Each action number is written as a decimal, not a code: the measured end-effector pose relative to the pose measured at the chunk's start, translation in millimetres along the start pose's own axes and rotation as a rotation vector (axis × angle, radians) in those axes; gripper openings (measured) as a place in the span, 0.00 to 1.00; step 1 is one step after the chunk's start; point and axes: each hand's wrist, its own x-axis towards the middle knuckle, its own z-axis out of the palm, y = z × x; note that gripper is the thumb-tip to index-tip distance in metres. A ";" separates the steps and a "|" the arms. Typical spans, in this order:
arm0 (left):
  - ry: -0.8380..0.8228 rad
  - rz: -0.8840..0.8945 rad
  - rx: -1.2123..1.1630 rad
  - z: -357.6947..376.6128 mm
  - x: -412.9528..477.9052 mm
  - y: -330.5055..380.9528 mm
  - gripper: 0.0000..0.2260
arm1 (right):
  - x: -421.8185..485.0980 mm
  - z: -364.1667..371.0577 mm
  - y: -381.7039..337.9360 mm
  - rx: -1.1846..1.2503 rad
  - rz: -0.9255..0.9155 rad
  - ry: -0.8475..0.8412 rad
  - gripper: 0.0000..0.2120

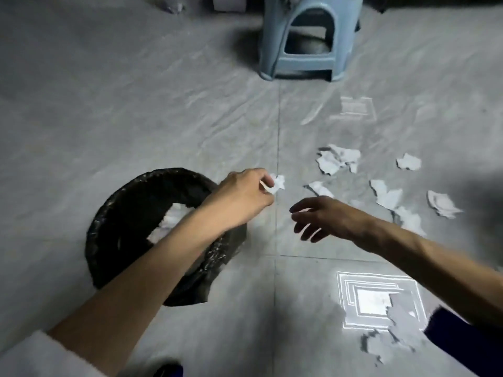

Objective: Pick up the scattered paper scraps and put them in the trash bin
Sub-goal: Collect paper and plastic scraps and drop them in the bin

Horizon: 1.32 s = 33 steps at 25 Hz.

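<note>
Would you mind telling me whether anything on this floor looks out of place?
Yes: torn white paper scraps lie scattered across the grey tiled floor, right of the black-lined round trash bin. The left hand pinches one scrap.

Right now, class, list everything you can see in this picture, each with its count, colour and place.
Round trash bin with black liner: one, black, on the floor at left, white paper inside.
Loose torn paper scraps: several, white, scattered on the floor right of the bin.
Plastic stool: one, light blue, top centre.
Tiled floor: grey, throughout.
Pinched paper scrap: one, white, in the left hand.
Left hand: above the bin's right rim, white sleeve.
Right hand: open, empty, dark sleeve.
</note>
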 end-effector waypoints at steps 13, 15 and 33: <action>-0.605 0.458 0.437 292.5 -20.1 82.1 0.22 | -123.9 -84.9 326.0 -0.735 0.250 0.212 0.41; -0.629 0.571 0.581 321.0 -22.0 65.3 0.29 | -115.0 -73.2 342.2 -0.895 0.149 0.209 0.42; -0.611 0.662 0.287 388.0 13.9 81.3 0.03 | -111.4 -191.4 421.4 -0.317 0.410 0.901 0.18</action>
